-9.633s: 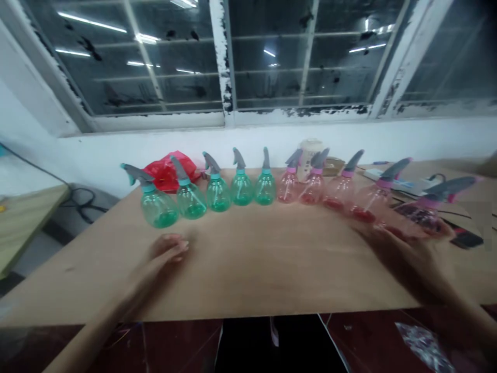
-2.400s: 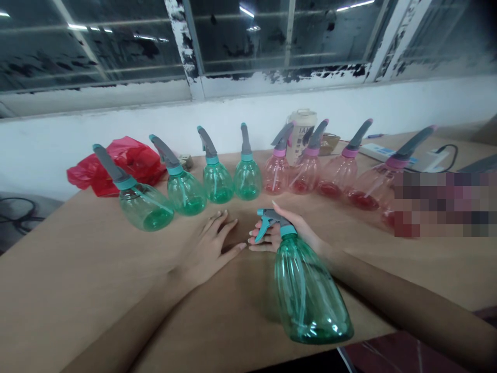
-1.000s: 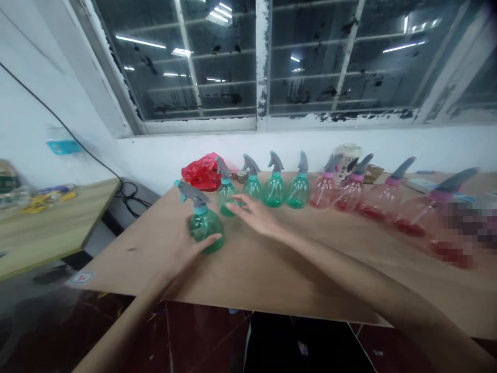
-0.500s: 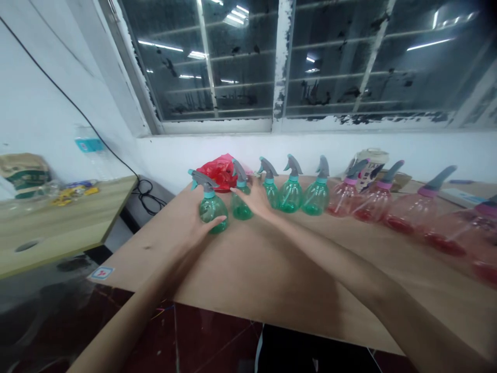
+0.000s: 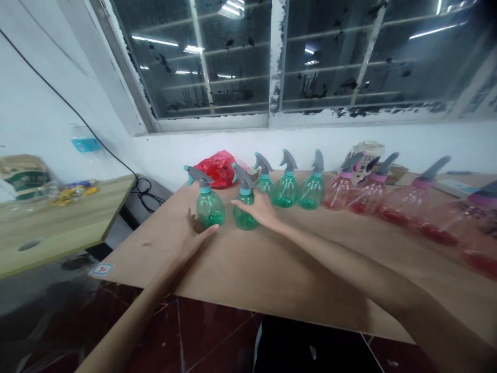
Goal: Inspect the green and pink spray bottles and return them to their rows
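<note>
A green spray bottle (image 5: 212,210) with a grey and teal trigger head stands at the left end of the row. Around its lower side, my left hand (image 5: 191,238) is open, thumb and fingers spread; I cannot tell whether the thumb touches it. My right hand (image 5: 264,210) is wrapped round a second green spray bottle (image 5: 244,220), thumb across its front. That bottle stands slightly forward of the row, its head leaning a little left. Behind my right hand is another green bottle (image 5: 265,184), partly hidden.
Two more green bottles, one of them here (image 5: 286,191), and several pink ones (image 5: 338,191) continue the row rightward. A red plastic bag (image 5: 217,168) lies behind. A carton (image 5: 367,158) stands by the wall. Left is another table (image 5: 77,217) with a cable beside it.
My right hand has drawn the second green bottle nearer and slightly right. My left hand has loosened from the leftmost bottle, which has stayed in place. The view has shifted slightly.
</note>
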{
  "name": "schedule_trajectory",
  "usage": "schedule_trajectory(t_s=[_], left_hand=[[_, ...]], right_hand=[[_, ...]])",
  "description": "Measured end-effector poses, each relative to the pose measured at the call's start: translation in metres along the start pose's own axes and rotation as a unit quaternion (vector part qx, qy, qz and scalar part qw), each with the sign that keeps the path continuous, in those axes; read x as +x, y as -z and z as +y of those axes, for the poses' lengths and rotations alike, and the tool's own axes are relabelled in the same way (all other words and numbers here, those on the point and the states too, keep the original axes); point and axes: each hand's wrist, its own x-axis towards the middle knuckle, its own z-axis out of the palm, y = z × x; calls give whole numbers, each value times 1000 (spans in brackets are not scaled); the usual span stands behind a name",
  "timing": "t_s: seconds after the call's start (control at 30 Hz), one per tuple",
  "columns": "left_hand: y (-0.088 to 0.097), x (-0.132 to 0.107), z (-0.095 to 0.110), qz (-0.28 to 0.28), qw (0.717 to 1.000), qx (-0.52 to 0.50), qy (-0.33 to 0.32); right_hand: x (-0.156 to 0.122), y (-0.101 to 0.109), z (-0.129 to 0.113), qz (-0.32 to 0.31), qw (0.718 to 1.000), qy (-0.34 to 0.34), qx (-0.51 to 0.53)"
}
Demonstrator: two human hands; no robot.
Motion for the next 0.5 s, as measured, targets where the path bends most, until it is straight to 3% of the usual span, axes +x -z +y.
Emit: schedule_trajectory(t_s=[0.1, 0.17, 0.2, 0.23, 0.4, 0.5], left_hand=[[5, -26, -2, 37, 998, 46, 32], [3, -48, 3, 62, 996, 58, 4], [-1, -58, 7, 49, 997, 59, -12], [-6, -69, 13, 23, 997, 66, -27], [-59, -104, 59, -235, 968, 59, -65], [-95, -113, 79, -291, 950, 12, -110]], right_hand=[[-29, 19, 1, 3, 1000, 7, 16], [-47, 32, -1, -1, 1000, 16, 25], [-56, 38, -2, -6, 999, 19, 27], [-64, 43, -3, -10, 999, 17, 25], [-100, 71, -9, -11, 998, -21, 62], [-115, 91, -4, -1, 981, -61, 182]])
